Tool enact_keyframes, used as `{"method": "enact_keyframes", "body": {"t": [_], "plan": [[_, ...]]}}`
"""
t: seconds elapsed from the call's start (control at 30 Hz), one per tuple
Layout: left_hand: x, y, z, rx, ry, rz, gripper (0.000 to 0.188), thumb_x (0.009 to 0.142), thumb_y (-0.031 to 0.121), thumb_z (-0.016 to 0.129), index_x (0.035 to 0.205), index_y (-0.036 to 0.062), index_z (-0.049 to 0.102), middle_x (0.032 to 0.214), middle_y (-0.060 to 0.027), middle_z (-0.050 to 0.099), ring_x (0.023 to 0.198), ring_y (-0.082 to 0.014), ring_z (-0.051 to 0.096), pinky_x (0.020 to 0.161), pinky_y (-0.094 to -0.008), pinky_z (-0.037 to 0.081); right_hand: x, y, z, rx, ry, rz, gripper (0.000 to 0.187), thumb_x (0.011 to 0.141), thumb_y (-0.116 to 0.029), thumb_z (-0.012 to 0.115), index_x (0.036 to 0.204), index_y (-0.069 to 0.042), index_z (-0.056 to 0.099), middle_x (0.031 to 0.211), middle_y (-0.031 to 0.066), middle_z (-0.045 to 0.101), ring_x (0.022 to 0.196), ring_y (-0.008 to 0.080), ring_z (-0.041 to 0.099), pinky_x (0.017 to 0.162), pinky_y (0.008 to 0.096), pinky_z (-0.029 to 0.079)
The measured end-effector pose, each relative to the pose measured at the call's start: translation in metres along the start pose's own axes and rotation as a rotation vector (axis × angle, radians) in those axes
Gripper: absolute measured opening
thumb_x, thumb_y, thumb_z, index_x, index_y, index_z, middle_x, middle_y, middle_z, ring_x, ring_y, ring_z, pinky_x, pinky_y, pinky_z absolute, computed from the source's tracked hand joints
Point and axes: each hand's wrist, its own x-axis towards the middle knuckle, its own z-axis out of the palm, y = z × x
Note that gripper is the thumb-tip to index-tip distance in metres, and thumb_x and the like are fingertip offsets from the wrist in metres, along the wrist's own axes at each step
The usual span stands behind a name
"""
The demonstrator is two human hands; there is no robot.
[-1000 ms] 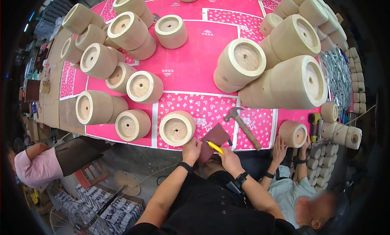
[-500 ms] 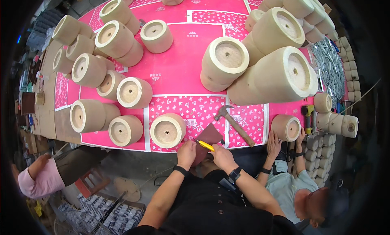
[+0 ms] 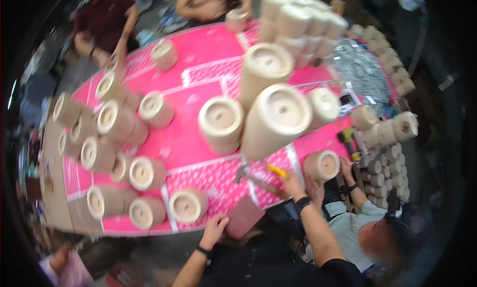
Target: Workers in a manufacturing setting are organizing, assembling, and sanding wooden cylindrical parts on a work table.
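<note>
My left hand (image 3: pixel 214 229) grips the edge of a reddish-brown sheet (image 3: pixel 245 216), sandpaper by its look, at the table's front edge. In my right hand (image 3: pixel 293 184) is a yellow utility knife (image 3: pixel 278 170), held over the table, away from the sheet. Beneath that hand lies a claw hammer (image 3: pixel 262 184), its handle end partly hidden. A pale round block (image 3: pixel 189 205) with a recessed top stands left of the hammer. Large pale cylinders (image 3: pixel 280 113) are stacked just beyond it. The picture is blurred by motion.
On the right, a co-worker's hands (image 3: pixel 315 190) hold another block (image 3: pixel 322 166) near a yellow-and-black power tool (image 3: pixel 349 143). Metal hardware (image 3: pixel 365 68) is heaped at the far right. Several blocks cluster on the left of the pink-covered table (image 3: pixel 186 138). More people stand at the far edge.
The view has shifted, showing more of the far side. My right hand has moved away from the sheet with the knife, toward the hammer; my left hand keeps the sheet.
</note>
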Motion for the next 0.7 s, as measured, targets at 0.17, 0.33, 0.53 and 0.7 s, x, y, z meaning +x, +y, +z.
{"method": "enact_keyframes", "body": {"t": [0.17, 0.33, 0.53, 0.7], "plan": [[-0.007, -0.001, 0.001, 0.031, -0.14, -0.117, 0.018, 0.085, 0.018, 0.064, 0.085, 0.0002, 0.066, 0.068, -0.0072, 0.062, 0.064, -0.012, 0.057, 0.06, -0.0287, 0.046, 0.014, 0.038, 0.01, 0.207, -0.17, 0.242, 0.038, 0.08, -0.019, 0.063, 0.115, -0.003, 0.06, 0.098, 0.022, 0.064, 0.084, 0.0316, 0.064, 0.075, 0.038, 0.049], [-0.003, 0.035, 0.009, 0.388, -0.293, -0.014, 0.033, 0.089, 0.031, 0.057, 0.101, 0.0011, 0.062, 0.089, -0.0211, 0.064, 0.082, -0.0353, 0.061, 0.074, -0.0407, 0.048, 0.004, 0.01, -0.001, -0.251, 0.259, 0.062, 0.047, 0.08, -0.025, 0.066, 0.118, 0.0, 0.055, 0.113, 0.0195, 0.058, 0.098, 0.0297, 0.058, 0.085, 0.0418, 0.044], [0.026, 0.014, 0.016, 0.496, -0.464, 0.109, 0.028, 0.089, 0.025, 0.057, 0.103, 0.002, 0.065, 0.093, -0.0199, 0.066, 0.084, -0.0303, 0.064, 0.074, -0.0369, 0.049, -0.07, -0.094, 0.016, 0.061, -0.406, -0.598, 0.047, 0.083, -0.032, 0.061, 0.123, -0.008, 0.055, 0.11, 0.0184, 0.062, 0.105, 0.0344, 0.057, 0.088, 0.042, 0.045], [0.021, 0.061, 0.003, 0.318, -0.617, 0.236, 0.028, 0.09, 0.02, 0.056, 0.112, 0.0029, 0.063, 0.099, -0.0166, 0.067, 0.091, -0.0248, 0.064, 0.08, -0.034, 0.048, -0.098, -0.116, 0.004, 0.009, -0.683, -0.452, 0.038, 0.079, -0.036, 0.062, 0.101, -0.006, 0.063, 0.084, 0.0168, 0.066, 0.081, 0.0337, 0.063, 0.071, 0.0429, 0.048]]}}
